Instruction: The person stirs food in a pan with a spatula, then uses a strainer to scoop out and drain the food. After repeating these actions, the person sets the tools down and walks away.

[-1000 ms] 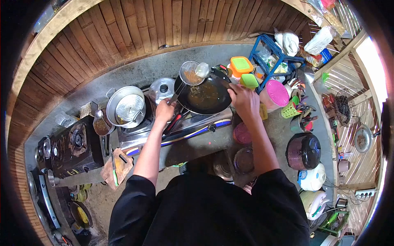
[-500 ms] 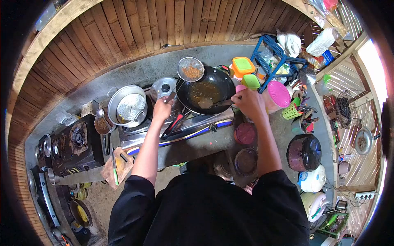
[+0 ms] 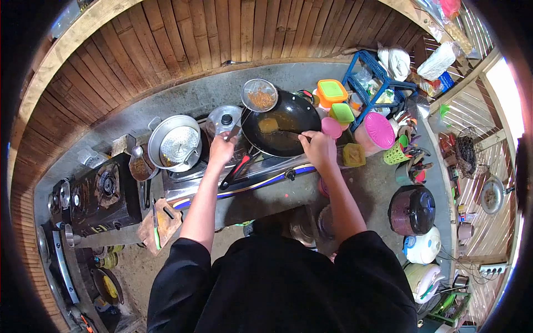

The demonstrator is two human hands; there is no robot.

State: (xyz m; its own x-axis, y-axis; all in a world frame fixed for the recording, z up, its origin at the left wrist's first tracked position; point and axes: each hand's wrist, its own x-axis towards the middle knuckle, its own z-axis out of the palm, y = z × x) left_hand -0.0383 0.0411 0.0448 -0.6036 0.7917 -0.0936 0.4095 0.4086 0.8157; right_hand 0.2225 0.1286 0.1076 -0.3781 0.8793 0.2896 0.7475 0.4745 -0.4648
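My left hand (image 3: pixel 222 150) is closed round the handle of a mesh strainer (image 3: pixel 260 96). Orange-brown fried bits lie in the strainer, which is over the upper left rim of a black wok (image 3: pixel 300 114). With my right hand (image 3: pixel 318 147) I grip the handle of a spatula (image 3: pixel 269 126), its flat head in the brown oil inside the wok. The wok stands on a silver gas stove (image 3: pixel 250 180), and its red and black handle (image 3: pixel 239 167) points toward me.
Left of the wok are a lidded pot (image 3: pixel 222 119) and a large aluminium pot (image 3: pixel 175 143). A knife lies on a cutting board (image 3: pixel 159 225). To the right stand a pink-lidded container (image 3: pixel 378 131), a blue rack (image 3: pixel 383 83) and a dark pot (image 3: pixel 411 208).
My right hand has moved left, and the spatula head has shifted from the wok's lower part to its upper left. A small yellowish container now shows right of my right hand.
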